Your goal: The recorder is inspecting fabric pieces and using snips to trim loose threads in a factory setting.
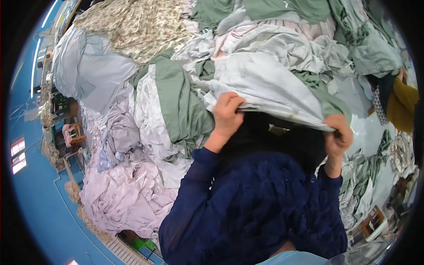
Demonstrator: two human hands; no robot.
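In the head view, the left hand (227,115) and the right hand (339,134) each pinch the near edge of a white, softly creased sheet of fabric (269,84), which spans between them in front of the navy-blue garment (265,203) on the person's torso. Left of it lies a smooth sage-green cloth (174,97) in loose folds, with a crumpled, pale lilac fabric heap (128,198) nearer the person and a flatter, beige leaf-patterned cloth (132,26) beyond.

there is one left hand (227,115), one right hand (339,133), one held white cloth (267,86).
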